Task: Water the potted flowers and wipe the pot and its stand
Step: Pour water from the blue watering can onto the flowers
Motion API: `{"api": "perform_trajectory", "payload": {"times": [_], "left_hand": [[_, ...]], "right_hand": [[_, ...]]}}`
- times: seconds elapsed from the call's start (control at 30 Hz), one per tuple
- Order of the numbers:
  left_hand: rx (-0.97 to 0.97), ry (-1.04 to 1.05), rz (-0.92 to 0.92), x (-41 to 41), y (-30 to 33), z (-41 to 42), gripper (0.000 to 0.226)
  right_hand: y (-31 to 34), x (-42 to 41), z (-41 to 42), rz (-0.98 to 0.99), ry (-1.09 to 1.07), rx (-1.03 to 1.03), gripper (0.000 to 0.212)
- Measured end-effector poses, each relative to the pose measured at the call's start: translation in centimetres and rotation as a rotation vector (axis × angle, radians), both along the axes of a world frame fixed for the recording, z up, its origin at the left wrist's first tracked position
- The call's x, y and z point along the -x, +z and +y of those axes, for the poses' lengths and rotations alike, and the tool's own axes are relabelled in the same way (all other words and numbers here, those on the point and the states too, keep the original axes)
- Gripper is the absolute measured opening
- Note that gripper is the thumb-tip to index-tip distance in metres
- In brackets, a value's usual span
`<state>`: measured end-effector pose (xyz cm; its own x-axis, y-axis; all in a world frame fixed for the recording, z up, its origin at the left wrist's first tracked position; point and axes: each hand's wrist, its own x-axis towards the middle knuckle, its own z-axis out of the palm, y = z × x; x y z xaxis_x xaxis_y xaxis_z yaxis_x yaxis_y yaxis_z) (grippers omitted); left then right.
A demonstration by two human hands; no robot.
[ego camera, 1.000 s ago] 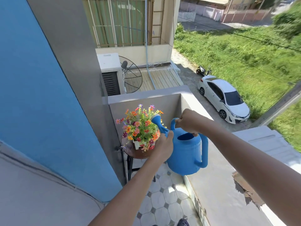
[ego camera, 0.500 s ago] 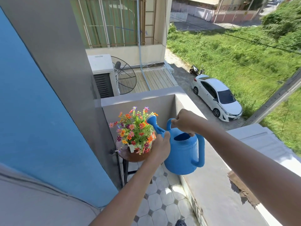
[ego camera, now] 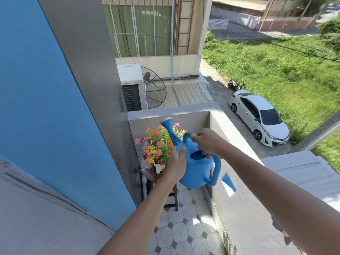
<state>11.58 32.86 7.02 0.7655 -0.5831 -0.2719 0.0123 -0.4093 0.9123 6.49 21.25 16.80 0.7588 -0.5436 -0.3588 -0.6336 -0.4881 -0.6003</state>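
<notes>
Head view, both arms reaching out over the balcony floor. Landmark: the blue watering can [ego camera: 197,170], held in the air between the two hands.

Left hand [ego camera: 175,165] lies flat against the can's left flank, fingers [ego camera: 181,153] curled round the body: a steadying prop, not a full grip. Right hand [ego camera: 208,142] sits on top of the can, its fingers closed around the top handle. The rear loop handle on the can's right side is free.

Spout [ego camera: 170,130] rises up and left from the can, rose end above the blooms; no water visible leaving it.

Just left of the can and a little beyond: the potted flowers [ego camera: 158,146], orange, pink and red heads, in a brown pot [ego camera: 151,173] mostly hidden by the left hand. Below that, the dark metal stand [ego camera: 145,184] on the tiled floor.

Handling, as a guess: thin plastic can, light when empty, weight shifting as water sloshes, slick if wet. Top handle carries; a palm under the body controls the tilt. Flower stems look flimsy, and the pot may tip on its narrow stand.
</notes>
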Motion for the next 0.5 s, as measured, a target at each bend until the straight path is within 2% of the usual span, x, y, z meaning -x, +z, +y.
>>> {"api": "perform_trajectory", "payload": {"times": [0.2, 0.37, 0.5], "left_hand": [[0.008, -0.047, -0.049, 1.3, -0.6, -2.6, 0.038], [0.04, -0.04, -0.102, 0.7, -0.6, -2.5, 0.031], [0.05, -0.047, -0.098, 1.1, -1.1, -4.2, 0.037]], "right_hand": [[-2.5, 2.8, -2.7, -0.197, -0.216, -0.291, 0.021], [-3.4, 3.4, -1.3, -0.352, -0.308, -0.424, 0.027], [-3.9, 4.8, -1.9, -0.46, -0.453, -0.526, 0.028]]}}
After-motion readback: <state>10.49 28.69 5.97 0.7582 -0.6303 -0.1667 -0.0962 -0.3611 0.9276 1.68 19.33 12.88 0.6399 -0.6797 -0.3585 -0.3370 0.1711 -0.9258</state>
